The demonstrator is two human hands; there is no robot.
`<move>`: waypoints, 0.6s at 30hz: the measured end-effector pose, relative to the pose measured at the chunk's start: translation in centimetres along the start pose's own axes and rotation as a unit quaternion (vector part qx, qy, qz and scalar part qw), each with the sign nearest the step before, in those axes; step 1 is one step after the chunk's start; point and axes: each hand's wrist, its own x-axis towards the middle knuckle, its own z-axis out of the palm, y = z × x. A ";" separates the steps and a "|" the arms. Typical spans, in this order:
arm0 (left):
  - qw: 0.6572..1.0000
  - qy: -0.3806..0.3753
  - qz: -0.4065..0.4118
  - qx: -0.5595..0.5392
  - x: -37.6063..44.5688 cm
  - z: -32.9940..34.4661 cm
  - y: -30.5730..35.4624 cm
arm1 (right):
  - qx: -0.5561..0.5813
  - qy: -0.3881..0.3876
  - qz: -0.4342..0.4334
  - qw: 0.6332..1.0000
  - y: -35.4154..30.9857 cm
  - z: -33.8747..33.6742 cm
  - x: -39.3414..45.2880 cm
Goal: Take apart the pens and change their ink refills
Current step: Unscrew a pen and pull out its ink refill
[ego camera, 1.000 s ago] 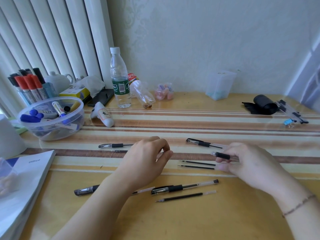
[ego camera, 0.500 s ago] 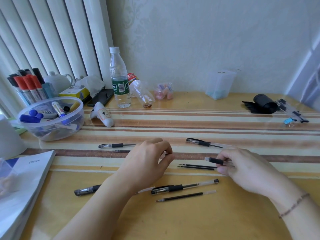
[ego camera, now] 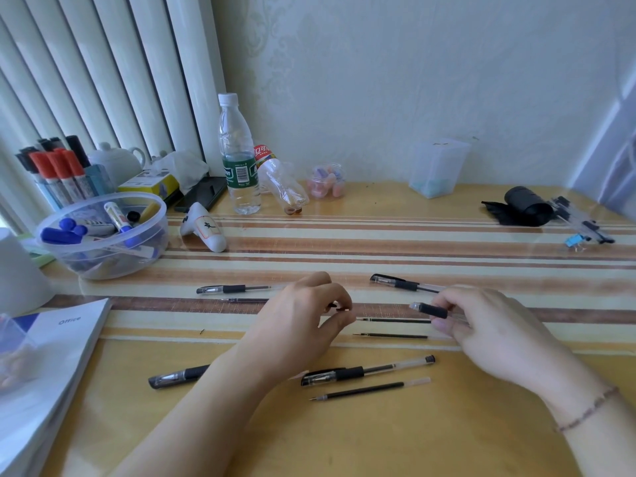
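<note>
From my remote seat I see my right hand (ego camera: 495, 335) pinching a clear pen barrel with a black grip (ego camera: 434, 310) between thumb and curled fingers, holding it just above the table (ego camera: 378, 435) with its open tip end pointing left. My left hand (ego camera: 303, 325) sits to the left of it, fingers curled in toward the thumb around a small dark piece (ego camera: 339, 307); it is too small for me to tell what part it is. Between and just below the two hands lie two thin black refills (ego camera: 392, 319), one behind the other, roughly parallel on the striped mat. Closer to me a capped pen (ego camera: 364, 370) lies on the bare yellow tabletop, with a loose refill (ego camera: 368, 390) just in front of it. Another capped pen (ego camera: 179, 375) pokes out from under my left forearm. Farther back, a capped pen (ego camera: 234, 289) lies to the left with a thin refill just in front of it, and one more pen (ego camera: 402, 283) lies behind my right hand. A clear bowl of markers (ego camera: 103, 235) stands at far left, a water bottle (ego camera: 239, 160) near the wall, and a stack of booklets (ego camera: 44, 359) at the left edge.
</note>
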 end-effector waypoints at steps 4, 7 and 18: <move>1.000 0.003 -0.002 0.003 0.0 -0.2 0.0 | 0.026 0.015 0.010 1.000 -0.1 -0.2 -0.1; 1.000 -0.003 0.002 0.002 0.0 -0.1 0.1 | 0.035 0.018 0.007 0.999 -0.1 -0.1 -0.1; 1.000 -0.014 0.026 -0.007 -0.2 0.3 0.4 | 0.067 0.029 -0.029 0.997 -1.2 0.4 -0.3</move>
